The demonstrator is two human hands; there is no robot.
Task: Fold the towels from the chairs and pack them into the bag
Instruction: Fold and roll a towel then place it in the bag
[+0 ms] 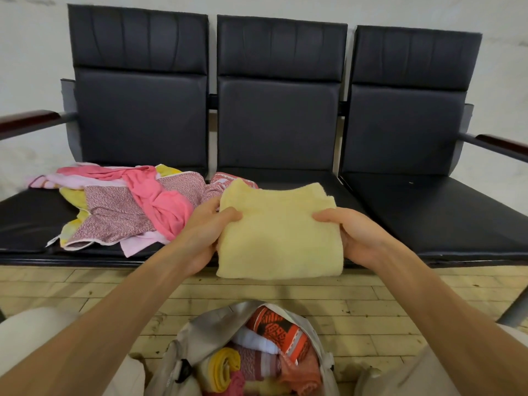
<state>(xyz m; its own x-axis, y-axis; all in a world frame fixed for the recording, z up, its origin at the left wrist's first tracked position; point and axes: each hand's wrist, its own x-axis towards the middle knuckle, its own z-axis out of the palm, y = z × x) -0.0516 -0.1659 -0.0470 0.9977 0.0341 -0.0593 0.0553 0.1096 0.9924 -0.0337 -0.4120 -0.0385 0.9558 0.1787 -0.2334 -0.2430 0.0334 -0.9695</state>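
Observation:
A folded pale yellow towel is held up in front of the middle chair seat. My left hand grips its left edge, thumb on top. My right hand grips its right edge the same way. Below, between my knees, stands an open grey bag holding several folded towels in orange, white, yellow and pink. A loose pile of pink, patterned and yellow towels lies on the left chair seat.
Three joined black chairs stand against a pale wall, with wooden armrests at both ends. The right seat is bare. A light wooden floor runs between the chairs and the bag.

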